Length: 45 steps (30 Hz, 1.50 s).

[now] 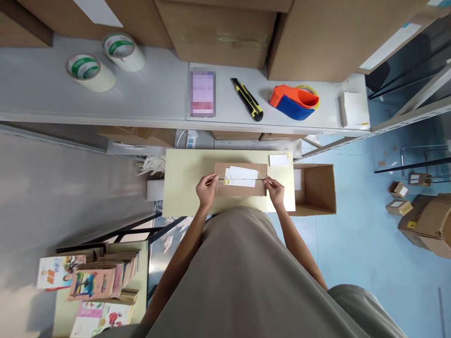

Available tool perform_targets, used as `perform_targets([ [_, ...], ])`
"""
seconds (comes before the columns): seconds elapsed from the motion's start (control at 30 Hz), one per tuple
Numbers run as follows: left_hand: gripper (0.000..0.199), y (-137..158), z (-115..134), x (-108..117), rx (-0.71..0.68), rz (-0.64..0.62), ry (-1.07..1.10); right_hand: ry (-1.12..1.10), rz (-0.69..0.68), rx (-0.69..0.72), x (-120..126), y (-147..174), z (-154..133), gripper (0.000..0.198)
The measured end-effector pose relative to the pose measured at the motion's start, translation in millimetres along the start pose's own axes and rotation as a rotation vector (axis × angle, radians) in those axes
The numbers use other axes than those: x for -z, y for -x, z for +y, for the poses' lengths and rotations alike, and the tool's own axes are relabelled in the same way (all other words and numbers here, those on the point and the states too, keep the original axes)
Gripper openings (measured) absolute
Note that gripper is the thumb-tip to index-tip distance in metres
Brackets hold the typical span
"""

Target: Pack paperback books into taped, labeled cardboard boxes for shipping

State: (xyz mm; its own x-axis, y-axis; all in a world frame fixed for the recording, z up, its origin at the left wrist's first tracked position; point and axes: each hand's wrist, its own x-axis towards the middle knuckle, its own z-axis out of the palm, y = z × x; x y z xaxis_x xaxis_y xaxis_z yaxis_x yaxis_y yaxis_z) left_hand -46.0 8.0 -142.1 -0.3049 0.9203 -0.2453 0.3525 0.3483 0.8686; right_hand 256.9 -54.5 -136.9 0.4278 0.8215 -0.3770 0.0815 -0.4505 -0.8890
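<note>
A small brown cardboard box lies on the pale yellow table in front of me. White paper labels with small yellow marks sit on its top, and a thin dark line runs lengthwise across them. At the box's left end, my left hand is closed, thumb and fingers pinching near that line. My right hand grips the opposite end in the same way. Whether a thin strip lies between the fingertips is too small to tell. Behind the box, near the table's far right corner, rests a white label.
The grey shelf ahead bears tape rolls, a yellow-black utility knife, an orange-blue tape dispenser and large cartons. An open carton stands right of the table. Books are stacked at lower left.
</note>
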Motion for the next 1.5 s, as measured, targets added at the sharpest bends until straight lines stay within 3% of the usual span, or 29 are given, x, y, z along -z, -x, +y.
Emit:
perform_targets([
  [0.13,0.024,-3.4,37.6,1.2,-0.294,0.035,-0.247,0.166,-0.032,0.16,12.4,-7.1,-39.3,0.065],
  [0.23,0.037,-15.6,92.6,-11.8,-0.525,0.009,-0.236,0.232,0.057,0.491,27.8,-33.2,-108.3,0.06],
  [0.3,0.039,-26.1,138.5,-24.5,-0.698,-0.014,-0.162,0.317,0.141,0.739,38.0,-63.9,-163.6,0.055],
  [0.37,0.04,-34.7,185.5,-37.2,-0.832,-0.031,-0.092,0.45,0.158,0.888,44.4,-103.4,-211.9,0.057],
  [0.47,0.043,-38.3,243.3,-51.2,-0.962,-0.058,0.007,0.647,0.142,0.928,43.4,-166.4,-252.3,0.06],
  [0.57,0.041,-29.9,269.9,-56.5,-0.993,-0.087,0.069,0.752,0.133,0.848,36.0,-210.1,-257.3,0.055],
  [0.63,0.038,-20.2,266.8,-55.5,-0.964,-0.115,0.097,0.802,0.135,0.773,34.1,-216.5,-250.7,0.048],
  [0.7,0.035,-8.9,249.1,-52.1,-0.893,-0.161,0.128,0.806,0.149,0.721,36.4,-200.9,-239.7,0.046],
  [0.83,0.027,19.9,191.2,-41.4,-0.638,-0.297,0.245,0.571,0.166,0.67,41.5,-114.1,-204.2,0.068],
  [0.97,0.034,54.3,143.0,-24.2,-0.391,-0.402,0.35,0.222,-0.151,0.463,24.6,-7.3,-161.7,0.066],
  [1.07,0.044,73.0,123.9,-5.3,-0.277,-0.416,0.398,0.061,-0.298,0.33,-1.6,45.5,-137.9,0.064],
  [1.27,0.047,84.3,106.1,28.1,-0.217,-0.393,0.436,0.051,-0.331,0.292,-44.0,79.8,-123.9,0.064],
  [1.5,0.046,77.5,98.5,62.2,-0.206,-0.481,0.41,0.174,-0.331,0.339,-68.3,94.4,-130.8,0.065],
])
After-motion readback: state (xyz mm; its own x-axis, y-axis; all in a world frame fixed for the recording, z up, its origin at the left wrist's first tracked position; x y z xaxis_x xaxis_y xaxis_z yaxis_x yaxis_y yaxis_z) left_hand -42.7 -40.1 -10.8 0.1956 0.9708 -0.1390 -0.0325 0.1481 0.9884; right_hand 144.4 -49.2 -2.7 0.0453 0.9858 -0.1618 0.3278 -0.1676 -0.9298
